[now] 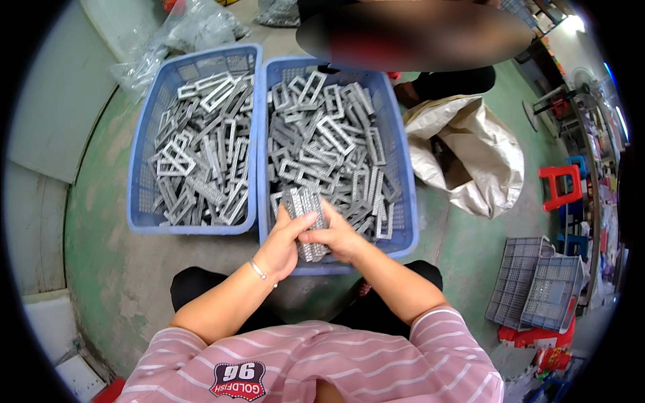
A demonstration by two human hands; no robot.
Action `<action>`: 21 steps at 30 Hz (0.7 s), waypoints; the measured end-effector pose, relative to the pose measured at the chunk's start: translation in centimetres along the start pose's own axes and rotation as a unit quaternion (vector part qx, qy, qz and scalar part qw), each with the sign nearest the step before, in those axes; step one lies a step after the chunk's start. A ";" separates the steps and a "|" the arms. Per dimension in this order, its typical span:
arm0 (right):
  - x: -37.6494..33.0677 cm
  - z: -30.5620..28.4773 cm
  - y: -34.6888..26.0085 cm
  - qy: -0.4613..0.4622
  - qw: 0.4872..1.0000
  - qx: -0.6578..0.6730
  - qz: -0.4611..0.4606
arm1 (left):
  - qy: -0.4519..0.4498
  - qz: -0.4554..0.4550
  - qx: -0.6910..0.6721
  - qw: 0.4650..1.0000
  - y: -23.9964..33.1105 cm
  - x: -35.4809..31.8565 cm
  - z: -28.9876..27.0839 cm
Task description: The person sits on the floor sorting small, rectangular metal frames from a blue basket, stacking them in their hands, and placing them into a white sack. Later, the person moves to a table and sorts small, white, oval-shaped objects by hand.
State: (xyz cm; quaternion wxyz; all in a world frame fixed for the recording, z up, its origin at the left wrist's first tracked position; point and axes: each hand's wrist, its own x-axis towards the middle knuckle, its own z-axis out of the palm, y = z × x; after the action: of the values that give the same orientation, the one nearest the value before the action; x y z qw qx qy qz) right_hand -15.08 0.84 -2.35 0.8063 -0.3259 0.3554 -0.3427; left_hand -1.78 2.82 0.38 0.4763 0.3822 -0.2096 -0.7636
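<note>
My left hand (282,240) and my right hand (337,235) are closed together round a stack of grey rectangular frames (309,200), held upright with their studded edges showing. Both thumbs press on the near face of the stack. It is over the near edge of the right blue basket (411,201), which is heaped with loose grey frames (336,134) of the same kind. To the left, touching it, stands a second blue basket (138,161), also filled with grey frames (215,151). My fingers behind the stack are partly hidden.
A pale woven sack (494,161) stands open right of the baskets. Clear plastic bags (195,30) lie behind the left basket. At the right are a red stool (560,188) and grey crates (517,282). Another person's dark-clothed leg (457,82) is beyond the right basket.
</note>
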 end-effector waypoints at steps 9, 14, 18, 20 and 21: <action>0.3 -0.7 1.4 0.048 0.998 -0.028 0.026 | 0.002 -0.025 0.046 0.999 0.2 -0.1 0.6; 0.5 0.0 1.0 0.103 0.991 -0.079 0.005 | -0.036 -0.030 0.074 0.996 1.3 -0.8 0.6; 0.7 -0.9 0.7 0.085 0.994 0.067 -0.019 | -0.095 -0.017 0.065 0.993 2.7 -1.0 1.1; 0.9 -2.3 1.6 0.059 0.983 0.174 -0.022 | -0.101 0.011 0.054 0.993 2.2 -0.9 1.3; 1.1 -3.1 1.9 0.045 0.972 0.231 -0.020 | -0.104 0.019 0.029 0.994 2.6 -1.3 1.5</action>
State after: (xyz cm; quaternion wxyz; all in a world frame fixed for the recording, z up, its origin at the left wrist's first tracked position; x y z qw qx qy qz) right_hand -16.38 0.19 -5.83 0.8361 -0.1220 0.2958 -0.4457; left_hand -1.16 2.70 3.54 0.4554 0.3101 -0.2873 -0.7835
